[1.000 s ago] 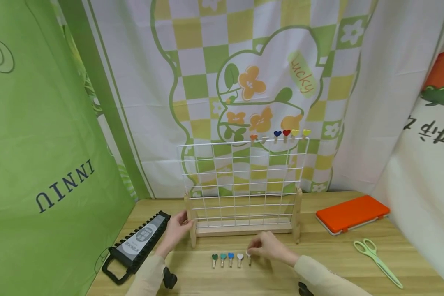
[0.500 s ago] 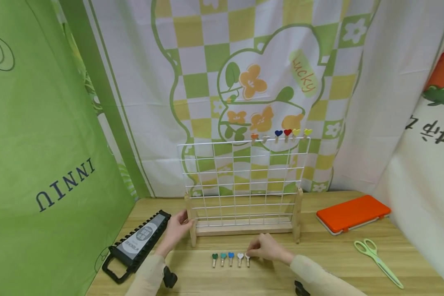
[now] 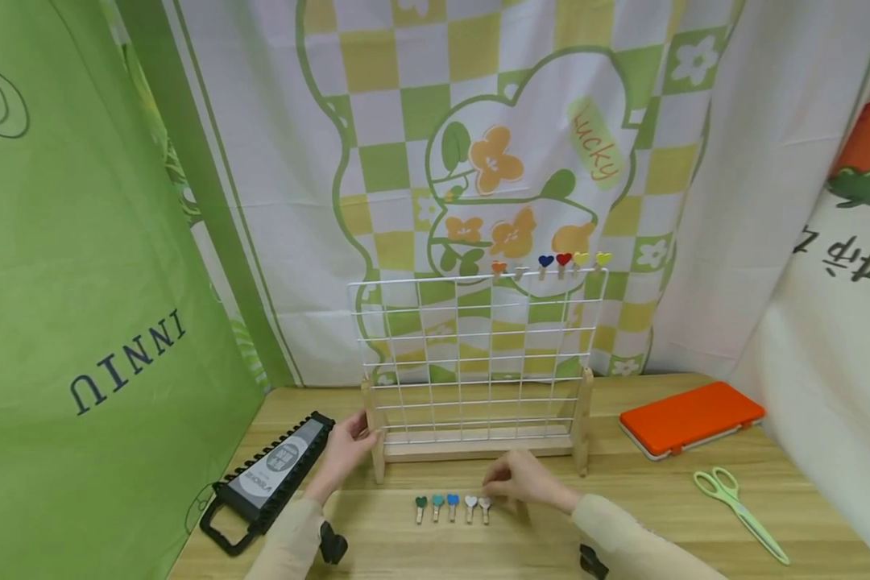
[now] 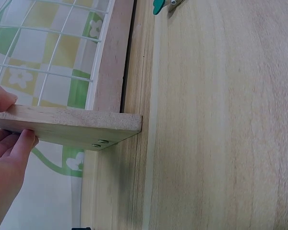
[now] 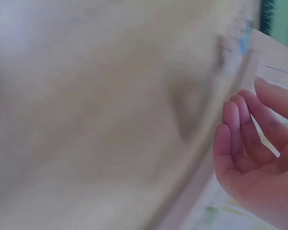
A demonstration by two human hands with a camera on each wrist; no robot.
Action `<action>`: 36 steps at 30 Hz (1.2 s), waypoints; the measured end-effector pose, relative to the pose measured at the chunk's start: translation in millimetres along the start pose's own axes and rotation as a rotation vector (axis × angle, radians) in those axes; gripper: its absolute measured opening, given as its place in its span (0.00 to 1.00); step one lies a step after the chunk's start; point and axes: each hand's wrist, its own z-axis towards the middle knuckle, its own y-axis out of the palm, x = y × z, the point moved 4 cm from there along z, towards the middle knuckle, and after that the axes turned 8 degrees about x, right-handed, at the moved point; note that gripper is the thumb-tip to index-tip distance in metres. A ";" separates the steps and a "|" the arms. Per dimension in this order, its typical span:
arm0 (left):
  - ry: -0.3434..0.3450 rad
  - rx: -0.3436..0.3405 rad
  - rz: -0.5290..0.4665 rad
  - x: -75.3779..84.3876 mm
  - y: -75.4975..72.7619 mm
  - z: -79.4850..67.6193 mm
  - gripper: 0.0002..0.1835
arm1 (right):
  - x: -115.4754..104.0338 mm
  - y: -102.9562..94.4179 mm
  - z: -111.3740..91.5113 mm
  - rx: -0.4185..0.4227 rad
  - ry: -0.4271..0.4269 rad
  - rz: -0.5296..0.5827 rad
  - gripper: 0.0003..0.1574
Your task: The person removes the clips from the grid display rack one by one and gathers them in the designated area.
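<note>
My left hand (image 3: 348, 447) grips the left wooden leg (image 4: 77, 122) of a white wire grid rack (image 3: 478, 354), thumb on one side and fingers on the other. My right hand (image 3: 524, 479) is just beside the right end of a row of small heart-topped wooden clothespins. In the right wrist view its fingers are loosely bent with nothing between them. The row runs from a dark green clothespin (image 3: 420, 510) through a teal one (image 3: 437, 508), a blue one (image 3: 453, 507) and a white one (image 3: 470, 509) to a pale one (image 3: 485, 510).
Several heart clothespins, among them a red one (image 3: 564, 260) and a dark blue one (image 3: 546, 263), are clipped along the grid's top right. A black-handled rack (image 3: 268, 483) lies at left. An orange case (image 3: 692, 419) and green scissors (image 3: 741, 514) lie at right.
The right hand shifted the pale clothespin slightly left, closer to the white one, then let go of it; its heart now shows. The left hand stayed on the wooden leg.
</note>
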 end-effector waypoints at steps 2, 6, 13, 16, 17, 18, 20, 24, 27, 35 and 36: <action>-0.003 0.001 -0.002 -0.1 0.3 -0.7 0.29 | -13.4 -16.2 4.5 0.027 -0.051 -0.035 0.08; 0.008 0.006 -0.002 -1.9 0.4 -0.3 0.29 | -52.9 -63.3 16.9 0.122 -0.183 -0.110 0.06; -0.002 0.007 -0.008 -1.5 -1.2 0.6 0.30 | -140.0 -165.4 35.8 0.338 -0.431 -0.244 0.05; -0.001 -0.001 -0.012 -0.1 -1.3 -0.5 0.30 | -171.2 -205.7 41.9 0.442 -0.519 -0.300 0.06; -0.004 -0.003 -0.015 0.6 -1.2 -1.0 0.30 | -179.0 -217.2 44.5 0.472 -0.538 -0.317 0.06; -0.001 -0.006 -0.016 1.7 -1.1 -1.6 0.30 | -185.1 -227.5 47.6 0.498 -0.548 -0.337 0.06; -0.006 -0.010 -0.022 2.6 -1.1 -2.8 0.30 | -193.0 -244.0 54.9 0.525 -0.544 -0.370 0.06; -0.003 -0.013 -0.011 2.8 -0.1 -4.6 0.29 | -196.4 -262.2 71.3 0.500 -0.491 -0.440 0.06; -0.007 -0.005 -0.006 2.2 0.5 -4.9 0.29 | -195.5 -268.1 83.1 0.436 -0.429 -0.486 0.07; -0.009 0.005 -0.001 3.9 0.1 -3.7 0.28 | -191.5 -271.1 100.5 0.280 -0.248 -0.481 0.10; -0.007 0.005 0.003 4.2 -0.1 -3.9 0.28 | -191.4 -270.8 101.3 0.272 -0.240 -0.481 0.09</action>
